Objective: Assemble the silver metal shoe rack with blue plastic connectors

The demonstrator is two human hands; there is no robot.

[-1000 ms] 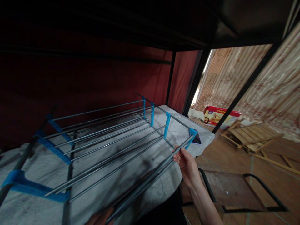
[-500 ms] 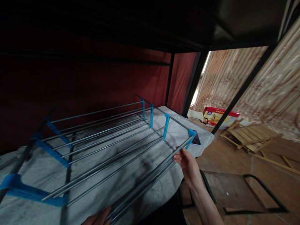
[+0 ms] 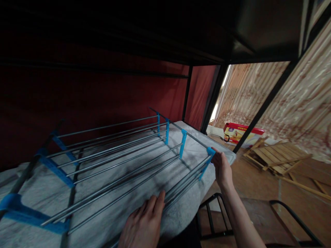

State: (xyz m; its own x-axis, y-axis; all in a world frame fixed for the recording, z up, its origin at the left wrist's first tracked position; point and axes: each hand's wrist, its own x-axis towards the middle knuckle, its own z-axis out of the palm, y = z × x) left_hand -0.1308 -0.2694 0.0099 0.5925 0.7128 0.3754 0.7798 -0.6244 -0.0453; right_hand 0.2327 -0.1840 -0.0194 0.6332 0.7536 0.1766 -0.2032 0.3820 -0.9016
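A wide rack [image 3: 116, 157] of grey metal tubes and blue plastic brackets lies on a bed, directly ahead of the person and mostly to the left of both hands. Its long axis follows the tubes, slanting from the lower left, close to the viewer, up and away to the right. The right hand [image 3: 223, 170] is at the rack's right end, its fingertips touching the nearest blue bracket [image 3: 211, 151]; the thumb side is hard to see, so whether it pinches the bracket cannot be told. The left hand [image 3: 144, 220] is palm down at the rack's near edge, fingers close together and bent against the front bundle of tubes [image 3: 184, 182]; whether they close around the metal is hidden. The right hand is nearer to that end, while the rack's left end, with its large blue bracket [image 3: 34, 215], is well apart from both. Beneath everything is a rumpled pale grey blanket [image 3: 200, 193]. A dark panel [image 3: 116, 27] hangs low overhead, joined to black metal posts, and a deep red cloth [image 3: 116, 93] covers the back. On the right, beyond the bed, a patterned curtain [image 3: 258, 91] falls behind a red and yellow box [image 3: 241, 134], a folded wooden piece [image 3: 281, 155] and a black-framed brown panel [image 3: 266, 213], above a brownish tiled floor.
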